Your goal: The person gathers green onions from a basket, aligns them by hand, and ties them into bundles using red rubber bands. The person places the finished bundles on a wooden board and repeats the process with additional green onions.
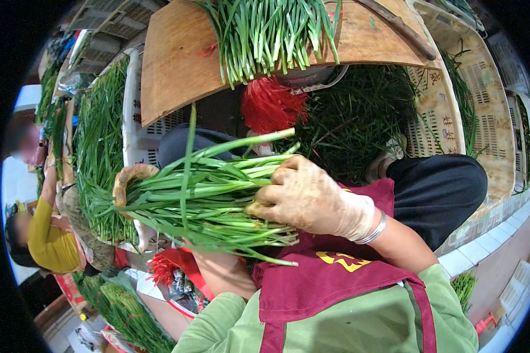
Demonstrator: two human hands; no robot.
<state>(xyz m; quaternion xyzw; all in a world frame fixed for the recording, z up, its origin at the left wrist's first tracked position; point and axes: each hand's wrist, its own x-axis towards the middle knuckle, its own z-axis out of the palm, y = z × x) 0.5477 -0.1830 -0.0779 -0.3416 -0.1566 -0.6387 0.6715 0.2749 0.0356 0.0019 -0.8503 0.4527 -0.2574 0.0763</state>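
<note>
A loose bunch of garlic chives [212, 189] lies sideways before my chest, leaf tips to the left and pale stem ends to the right. My left hand [122, 185], in a stained glove, wraps the leafy end; most of it is hidden beneath the leaves. My right hand [309, 198], in a dirty whitish glove, has its curled fingers on the stem ends. One long leaf stands up across the bunch. Beyond, more chives [274, 35] are laid on a wooden board [176, 57], stem ends towards me.
Red ties [271, 106] hang under the board's near edge. A stick [397, 26] lies on the board. Dark leaf scraps [353, 114] cover the floor between my knees. Plastic crates [481, 97] stand right; heaped chives [101, 145] lie left, with other people [53, 242] further left.
</note>
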